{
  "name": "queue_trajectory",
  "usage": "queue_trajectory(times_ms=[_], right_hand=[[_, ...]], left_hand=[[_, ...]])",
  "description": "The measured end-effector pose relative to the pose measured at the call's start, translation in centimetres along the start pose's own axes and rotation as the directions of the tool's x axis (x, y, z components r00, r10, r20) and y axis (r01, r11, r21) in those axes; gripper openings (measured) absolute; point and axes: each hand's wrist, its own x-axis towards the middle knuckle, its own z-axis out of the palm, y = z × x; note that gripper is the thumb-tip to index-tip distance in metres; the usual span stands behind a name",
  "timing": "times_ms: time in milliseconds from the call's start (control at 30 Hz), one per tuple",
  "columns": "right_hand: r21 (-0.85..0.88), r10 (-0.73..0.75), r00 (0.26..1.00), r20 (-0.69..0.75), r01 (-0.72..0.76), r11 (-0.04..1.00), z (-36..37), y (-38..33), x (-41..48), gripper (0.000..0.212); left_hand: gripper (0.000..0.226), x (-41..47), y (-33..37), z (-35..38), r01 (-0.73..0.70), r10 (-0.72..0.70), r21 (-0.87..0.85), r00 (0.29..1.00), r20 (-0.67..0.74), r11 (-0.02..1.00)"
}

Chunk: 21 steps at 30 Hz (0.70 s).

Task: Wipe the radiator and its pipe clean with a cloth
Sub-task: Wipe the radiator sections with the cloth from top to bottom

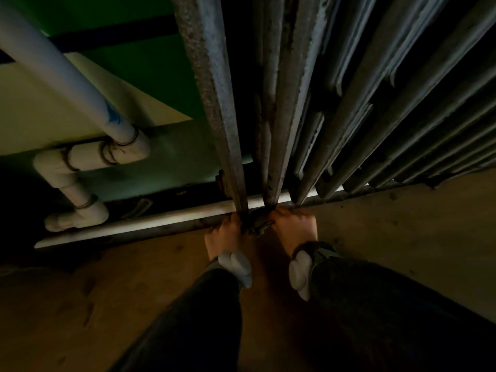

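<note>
The grey, grimy radiator [284,108] drops away from me in long vertical fins down to the floor. Under its lower end a thin white pipe [150,221] runs along the wall. My left hand [224,234] and my right hand [294,228] are both at the foot of the first fins, right above that pipe. Between them a small dark cloth [257,224] is bunched, and each hand grips one side of it. Their fingertips are hidden under the fins and the cloth. Dark sleeves with white cuffs cover both wrists.
Thicker white plastic pipes with elbow joints [80,162] come down the green and cream wall [139,65] on the left. A brown wooden floor [402,237] spreads out below the radiator and around my arms. The light is dim.
</note>
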Motion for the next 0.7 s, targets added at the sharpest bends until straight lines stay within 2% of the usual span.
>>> queue_trajectory(times_ms=[67, 100, 200, 300, 400, 467, 533, 567, 633, 700], right_hand=[[0.014, -0.018, 0.999, -0.037, 0.018, 1.0, 0.1, 0.1, 0.1, 0.03], [0.009, -0.024, 1.0, -0.009, 0.024, 1.0, 0.2, 0.1, 0.2, 0.033], [0.032, -0.044, 0.996, -0.076, 0.047, 0.998, 1.0, 0.5, 0.3, 0.036], [0.062, 0.0, 0.996, -0.089, 0.006, 0.998, -0.1, 0.3, -0.4, 0.026], [0.099, 0.028, 0.999, -0.015, -0.027, 0.995, -0.1, 0.4, -1.1, 0.023], [0.109, 0.04, 0.981, -0.187, -0.02, 0.994, -0.7, -0.1, -1.4, 0.023], [0.091, 0.036, 0.979, -0.199, -0.018, 0.996, -1.5, -0.5, -1.4, 0.033], [0.076, 0.029, 0.978, -0.209, -0.014, 0.997, -2.3, -0.7, -1.5, 0.033], [0.034, 0.0, 0.968, -0.25, 0.009, 0.999, -3.7, -0.6, -1.5, 0.03], [-0.001, -0.046, 0.933, -0.357, 0.048, 0.999, -4.8, -0.4, -1.5, 0.032]], left_hand=[[0.031, 0.2, -0.1, 0.0, -0.017, 0.017, 0.013, 1.0, 0.001, 1.0], [0.032, 0.1, -0.1, -0.1, -0.027, 0.027, 0.017, 1.0, 0.001, 0.999], [0.033, -0.1, -0.2, -0.1, -0.044, 0.045, 0.035, 0.999, -0.012, 0.998], [0.03, -0.5, -0.3, -0.5, -0.041, 0.043, 0.032, 0.998, -0.053, 0.999], [0.03, -1.2, -0.4, -1.5, -0.089, 0.093, 0.042, 0.992, -0.09, 0.995], [0.032, -2.0, -0.5, -2.6, -0.122, 0.125, 0.04, 0.986, -0.111, 0.992], [0.032, -2.4, -0.6, -3.4, -0.142, 0.147, 0.042, 0.974, -0.171, 0.989], [0.031, -2.9, -0.8, -4.0, -0.165, 0.169, 0.038, 0.956, -0.239, 0.986], [0.022, -3.2, -1.1, -4.9, -0.252, 0.23, 0.006, 0.876, -0.423, 0.968], [0.027, -3.5, -1.3, -5.7, -0.319, 0.303, 0.062, 0.794, -0.527, 0.946]])
